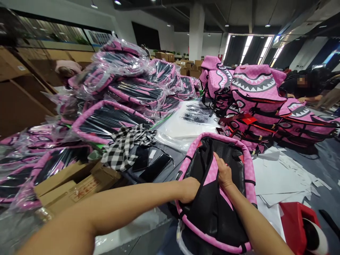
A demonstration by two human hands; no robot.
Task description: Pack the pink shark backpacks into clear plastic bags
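Note:
A black backpack (225,219) edged with pink checked trim lies in front of me, its back side up. My right hand (223,172) has its fingers closed on the upper edge of a black and pink flap or strap panel (210,172) on this backpack. My left hand (190,189) reaches in under the left side of that panel. Its fingertips are hidden there, so I cannot see what they hold.
Plastic-wrapped backpacks (114,118) are heaped at left. Pink shark-mouth backpacks (252,85) stack at right. A checked cloth (123,148), dark phone (156,168), open carton (79,186), paper sheets (276,177) and red tape dispenser (294,226) lie nearby. A person (302,86) sits far right.

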